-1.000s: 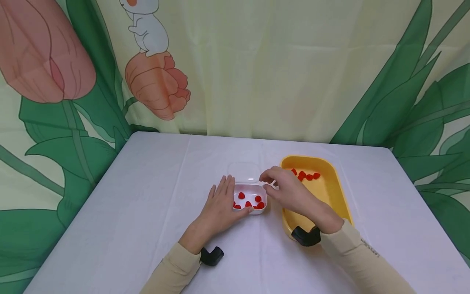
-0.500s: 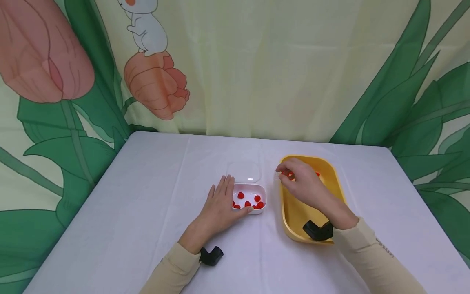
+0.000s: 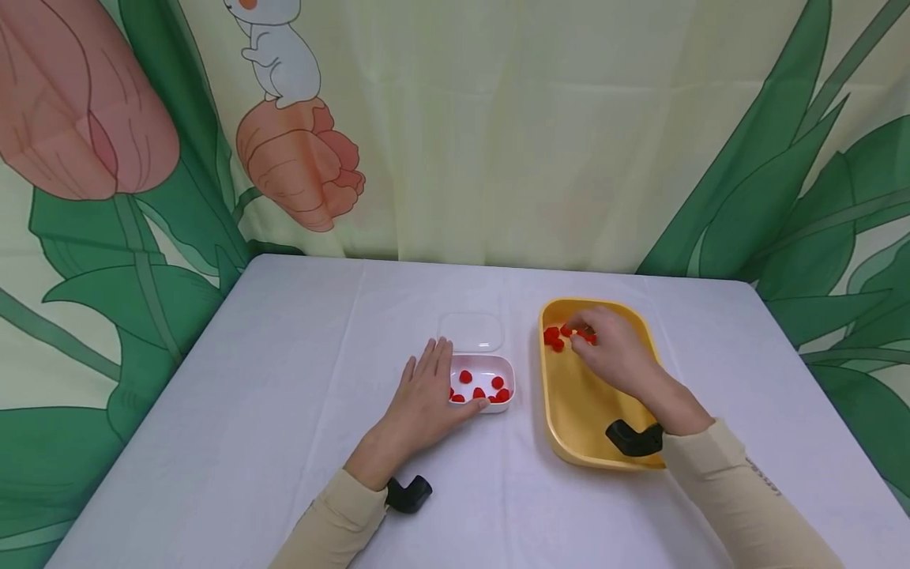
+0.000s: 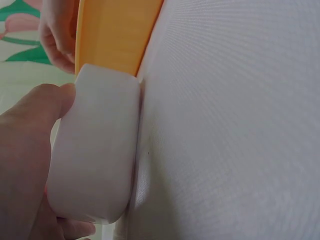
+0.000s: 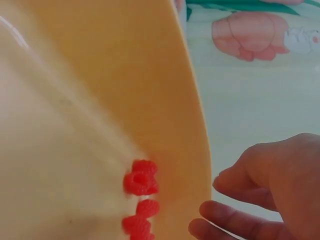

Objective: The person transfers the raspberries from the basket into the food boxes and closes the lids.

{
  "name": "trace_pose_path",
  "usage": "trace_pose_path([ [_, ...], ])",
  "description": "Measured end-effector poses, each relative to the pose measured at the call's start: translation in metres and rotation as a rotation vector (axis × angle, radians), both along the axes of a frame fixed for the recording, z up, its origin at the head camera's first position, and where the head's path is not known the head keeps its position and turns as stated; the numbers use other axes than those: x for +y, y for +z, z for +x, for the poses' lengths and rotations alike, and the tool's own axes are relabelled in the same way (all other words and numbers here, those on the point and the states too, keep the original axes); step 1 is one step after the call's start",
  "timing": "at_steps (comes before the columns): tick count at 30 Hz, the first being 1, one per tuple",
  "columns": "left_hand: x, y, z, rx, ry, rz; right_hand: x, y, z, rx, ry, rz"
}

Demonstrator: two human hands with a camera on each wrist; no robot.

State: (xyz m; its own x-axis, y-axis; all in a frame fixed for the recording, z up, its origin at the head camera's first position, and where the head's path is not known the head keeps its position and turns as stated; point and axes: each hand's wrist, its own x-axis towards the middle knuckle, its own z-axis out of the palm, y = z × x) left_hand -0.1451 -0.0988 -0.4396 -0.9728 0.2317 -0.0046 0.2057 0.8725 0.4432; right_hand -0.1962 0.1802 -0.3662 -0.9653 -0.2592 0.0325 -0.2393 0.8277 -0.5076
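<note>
From where I stand, the one bit of writing I can spot is a short line of small dark lettering (image 3: 764,476) on the person's beige right sleeve (image 3: 739,502), a little way up from the cuff (image 3: 693,450), running lengthwise along the outer side of the forearm. It sits at a slant to me, and the characters are so tiny and blurred that I can't make out a single word, letter or number, nor tell whether it's a brand name. Nothing else here gives me any text to read.
</note>
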Motion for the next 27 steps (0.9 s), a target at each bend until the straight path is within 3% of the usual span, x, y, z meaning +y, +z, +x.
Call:
trace_pose_path([
  [6, -0.001, 0.0, 0.001, -0.002, -0.003, 0.013, 0.007, -0.005, -0.005, -0.065, -0.026, 0.033],
  [27, -0.001, 0.001, 0.0, -0.005, -0.009, 0.007, 0.022, -0.023, -0.016, -0.066, -0.086, 0.058],
])
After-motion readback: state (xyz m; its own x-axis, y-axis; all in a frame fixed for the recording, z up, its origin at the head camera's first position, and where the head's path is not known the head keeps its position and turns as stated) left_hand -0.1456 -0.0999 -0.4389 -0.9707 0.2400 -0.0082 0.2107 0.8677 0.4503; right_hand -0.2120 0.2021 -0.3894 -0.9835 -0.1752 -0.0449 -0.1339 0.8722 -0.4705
